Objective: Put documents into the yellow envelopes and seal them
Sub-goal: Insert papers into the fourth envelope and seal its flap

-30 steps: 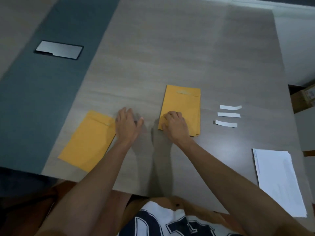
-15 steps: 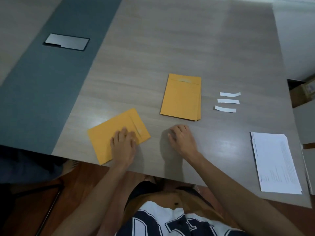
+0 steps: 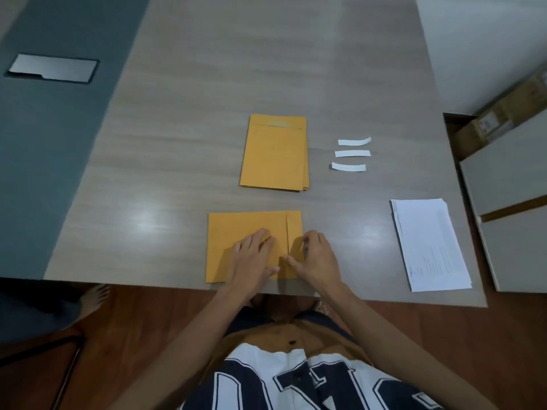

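Note:
A yellow envelope [image 3: 236,229] lies sideways at the table's near edge, its flap end pointing right. My left hand [image 3: 254,258] rests flat on its middle, fingers straight. My right hand [image 3: 316,258] pinches the envelope's flap at its right end, thumb and fingers curled on the edge. A stack of yellow envelopes [image 3: 275,152] lies farther back at the centre. A pile of white documents [image 3: 429,244] sits at the right.
Three white paper strips [image 3: 352,153] lie to the right of the stack. A metal plate [image 3: 53,68] is set in the grey band at the far left. Cabinets [image 3: 509,179] stand past the table's right edge. A bare foot [image 3: 91,300] shows on the floor at left.
The single envelope has slid right and turned square in front of me. My left hand stayed on it. My right hand moved from the bare table onto the flap.

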Demonstrator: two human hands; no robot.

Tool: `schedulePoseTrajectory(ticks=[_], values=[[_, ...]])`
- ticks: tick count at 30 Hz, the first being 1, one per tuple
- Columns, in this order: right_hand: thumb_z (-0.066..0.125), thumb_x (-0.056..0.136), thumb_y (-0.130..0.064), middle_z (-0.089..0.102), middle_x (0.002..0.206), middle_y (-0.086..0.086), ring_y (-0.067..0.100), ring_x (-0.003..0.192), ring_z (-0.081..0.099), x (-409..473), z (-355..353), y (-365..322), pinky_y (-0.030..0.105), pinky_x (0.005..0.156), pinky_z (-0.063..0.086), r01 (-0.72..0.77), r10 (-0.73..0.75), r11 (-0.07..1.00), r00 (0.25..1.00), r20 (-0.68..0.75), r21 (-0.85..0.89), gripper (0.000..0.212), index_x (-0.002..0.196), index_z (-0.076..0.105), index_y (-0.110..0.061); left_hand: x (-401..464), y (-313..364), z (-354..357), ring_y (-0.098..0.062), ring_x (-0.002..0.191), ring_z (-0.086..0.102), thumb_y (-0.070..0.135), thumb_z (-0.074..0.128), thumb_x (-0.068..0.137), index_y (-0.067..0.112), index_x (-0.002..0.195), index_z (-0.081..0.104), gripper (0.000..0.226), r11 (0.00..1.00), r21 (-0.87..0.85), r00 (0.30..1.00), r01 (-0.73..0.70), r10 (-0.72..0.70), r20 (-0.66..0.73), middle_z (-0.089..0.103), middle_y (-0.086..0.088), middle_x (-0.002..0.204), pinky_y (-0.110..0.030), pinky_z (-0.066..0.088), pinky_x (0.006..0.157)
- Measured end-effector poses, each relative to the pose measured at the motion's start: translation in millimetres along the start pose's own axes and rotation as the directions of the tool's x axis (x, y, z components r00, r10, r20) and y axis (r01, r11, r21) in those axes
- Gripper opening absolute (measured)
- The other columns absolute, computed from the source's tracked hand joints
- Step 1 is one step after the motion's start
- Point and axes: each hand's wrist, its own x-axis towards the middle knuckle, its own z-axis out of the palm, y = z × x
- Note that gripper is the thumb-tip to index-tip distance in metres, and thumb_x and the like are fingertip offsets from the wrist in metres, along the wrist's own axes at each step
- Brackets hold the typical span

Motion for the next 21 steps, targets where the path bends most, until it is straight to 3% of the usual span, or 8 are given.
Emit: schedulePoseTrajectory(ticks=[8,16,21], values=[[0.069,0.079,-0.031,0.054,0.097,-0.001,0.016,0.083,0.055,1,-13,-9,0.031,0.069,0.052,-0.086,0.088,0.992,0.996,-0.018,0.093,0.038,0.105,0.043,-0.021,4,11,-5,-0.023,0.134,0.033,0.049,0.063,0.086,0.024,0.145,0.038,0.069,1.000,0.028,1.000,-0.012,0.012,-0.013,0.025,-0.001,0.157,-0.038,0.031,0.100],[0.068,0.084,-0.015,0.064,0.077,0.000,0.015,0.076,0.061,1,-32,17,0.028,0.066,0.052,-0.194,0.209,0.957,0.977,-0.048,0.214,0.029,0.105,0.048,-0.018,8,8,-7,-0.022,0.131,0.035,0.058,0.066,0.079,0.026,0.143,0.041,0.075,1.000,0.017,1.000,-0.005,0.006,-0.014,0.031,0.000,0.153,-0.037,0.033,0.097],[0.069,0.081,-0.014,0.059,0.085,-0.002,0.011,0.077,0.057,1,-34,33,0.029,0.071,0.051,-0.180,0.196,0.968,0.978,-0.075,0.174,0.023,0.098,0.053,-0.020,16,9,-16,-0.018,0.131,0.032,0.059,0.072,0.073,0.032,0.139,0.043,0.078,1.000,-0.022,1.000,-0.012,0.013,0.009,0.030,0.004,0.151,-0.034,0.030,0.099]])
